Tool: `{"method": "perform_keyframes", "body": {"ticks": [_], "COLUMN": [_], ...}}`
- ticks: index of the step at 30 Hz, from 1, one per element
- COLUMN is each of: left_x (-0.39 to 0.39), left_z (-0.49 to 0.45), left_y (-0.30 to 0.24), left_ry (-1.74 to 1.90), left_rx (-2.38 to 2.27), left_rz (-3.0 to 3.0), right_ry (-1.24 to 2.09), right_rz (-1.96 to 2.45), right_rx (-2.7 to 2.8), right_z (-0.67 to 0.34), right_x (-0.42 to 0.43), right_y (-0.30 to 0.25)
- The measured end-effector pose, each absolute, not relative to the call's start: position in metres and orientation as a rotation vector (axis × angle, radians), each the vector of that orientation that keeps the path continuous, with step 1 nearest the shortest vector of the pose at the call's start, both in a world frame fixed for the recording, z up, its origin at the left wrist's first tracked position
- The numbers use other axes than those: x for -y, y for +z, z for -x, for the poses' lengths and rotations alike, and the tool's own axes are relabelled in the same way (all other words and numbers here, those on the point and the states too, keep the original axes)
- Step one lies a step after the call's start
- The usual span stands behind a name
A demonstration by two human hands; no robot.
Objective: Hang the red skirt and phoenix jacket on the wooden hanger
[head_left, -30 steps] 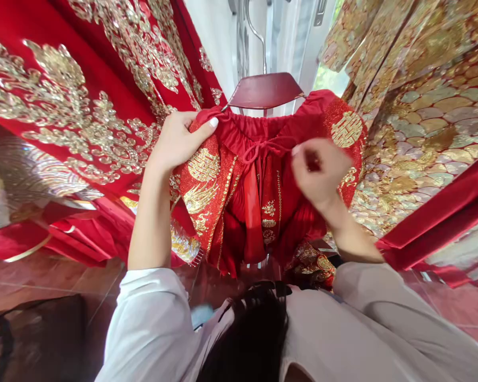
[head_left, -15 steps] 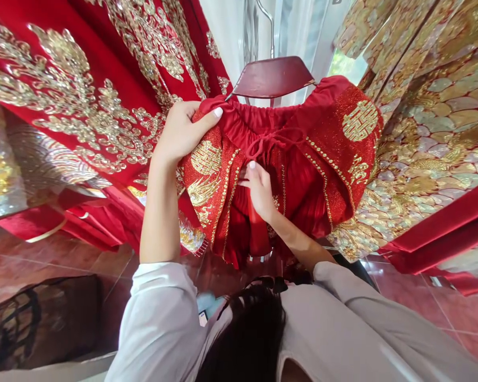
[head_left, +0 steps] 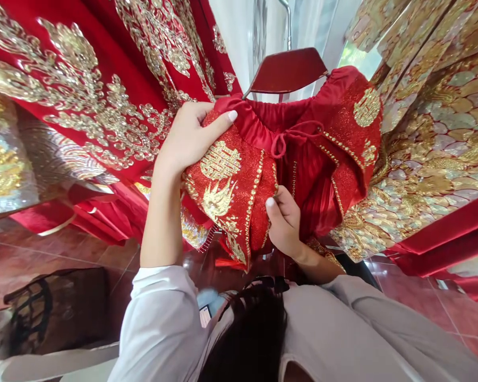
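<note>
Pinching the beaded inner edge of an embroidered front panel (head_left: 239, 196), the right hand (head_left: 284, 223) holds this part of a red garment (head_left: 314, 180) between thumb and bent fingers. Farther left, the left hand (head_left: 191, 135) is clasped on the garment's left shoulder, its thumb lying on top and its other fingers mostly hidden behind the cloth. The garment is at the middle of the scene, below a dark red hanger (head_left: 289, 71) whose metal hook (head_left: 289, 26) rises at the far side. A thin red cord (head_left: 279, 146) forms a loop at the gathered neckline, and round gold emblems sit near both shoulders. To the left hangs a red gown (head_left: 103, 48) with heavy sparkling beadwork; to the right, gold scale-patterned clothing (head_left: 442, 122). A dark bag (head_left: 71, 307) stands at the near left on the reddish tiled floor (head_left: 434, 302).
</note>
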State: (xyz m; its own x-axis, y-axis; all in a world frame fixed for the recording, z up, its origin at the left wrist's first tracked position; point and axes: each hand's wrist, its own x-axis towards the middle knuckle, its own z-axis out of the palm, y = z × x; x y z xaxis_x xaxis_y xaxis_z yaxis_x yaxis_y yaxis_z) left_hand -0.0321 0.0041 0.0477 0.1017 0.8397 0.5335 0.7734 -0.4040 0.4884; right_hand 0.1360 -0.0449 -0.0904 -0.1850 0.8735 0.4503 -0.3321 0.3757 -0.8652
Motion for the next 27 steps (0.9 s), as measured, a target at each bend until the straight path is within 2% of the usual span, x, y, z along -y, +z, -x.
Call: {"method": "perform_keyframes", "body": {"ticks": [6, 12, 15, 18, 23, 25, 27], "left_x": [-0.005, -0.012, -0.018, -0.030, -0.044, -0.047, -0.052], "left_z": [0.026, 0.027, 0.032, 0.043, 0.056, 0.059, 0.062], "left_y": [0.041, 0.030, 0.025, 0.022, 0.028, 0.032, 0.033], "left_ry": [1.296, 1.264, 1.311, 1.380, 1.328, 1.335, 1.401], "left_rx": [-1.842, -2.158, -2.144, -1.970, -1.593, -1.498, -1.413], "left_rz": [-2.348, -2.315, -2.353, -2.459, -2.667, -2.661, -2.619], "right_ry": [1.417, 1.624, 1.650, 1.237, -0.258, -0.440, -0.374], "right_rz": [0.600, 0.503, 0.497, 0.754, 1.049, 1.137, 1.155], "right_rx": [1.314, 1.395, 1.589, 1.961, 1.686, 1.752, 1.868], "right_z": [-0.100, -0.103, -0.119, -0.158, -0.253, -0.283, -0.302], "right_x": [0.031, 0.045, 0.036, 0.020, -0.019, -0.043, -0.066], "right_y": [-0.139, -0.131, -0.133, -0.114, -0.020, 0.008, 0.018]}}
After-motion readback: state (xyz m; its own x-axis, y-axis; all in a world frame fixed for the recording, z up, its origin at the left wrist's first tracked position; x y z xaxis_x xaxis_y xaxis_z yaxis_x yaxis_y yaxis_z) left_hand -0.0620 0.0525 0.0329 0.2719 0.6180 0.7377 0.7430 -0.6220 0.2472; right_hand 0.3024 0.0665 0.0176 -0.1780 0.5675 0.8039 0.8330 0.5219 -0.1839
